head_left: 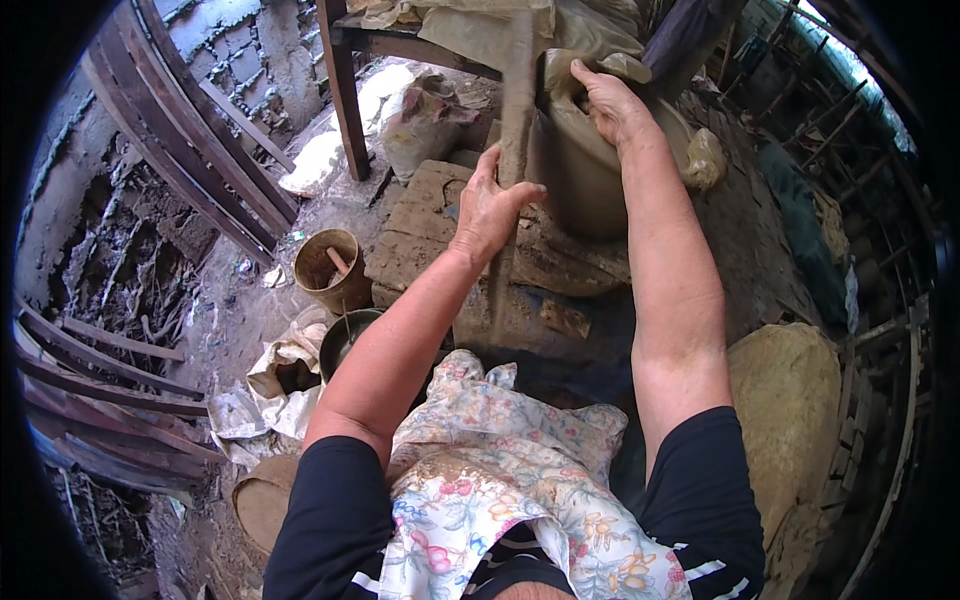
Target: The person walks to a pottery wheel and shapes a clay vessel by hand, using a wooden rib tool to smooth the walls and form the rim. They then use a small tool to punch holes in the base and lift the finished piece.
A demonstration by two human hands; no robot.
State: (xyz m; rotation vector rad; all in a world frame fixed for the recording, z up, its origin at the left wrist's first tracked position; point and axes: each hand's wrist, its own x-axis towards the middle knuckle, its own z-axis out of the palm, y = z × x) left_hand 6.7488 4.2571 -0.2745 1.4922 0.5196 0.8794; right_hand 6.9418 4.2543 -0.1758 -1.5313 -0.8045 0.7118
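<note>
My left hand grips the edge of an upright, mud-coated wooden board, thumb across its near side, fingers partly hidden. Farther right, my right hand is closed at a clay-smeared sheet, its fingertips partly out of sight. Folds of that sheet lie around a large, rounded, grey-brown clay-coated mass just right of the board. A yellowish crumpled flap sticks out at its right side. Below both hands stands a dirty wooden block or low platform.
A brown bucket with a stick in it stands left of my forearm, beside a dark pot and a white sack. A wooden table is at the back. Curved-looking planks lean left; a tan sack lies right.
</note>
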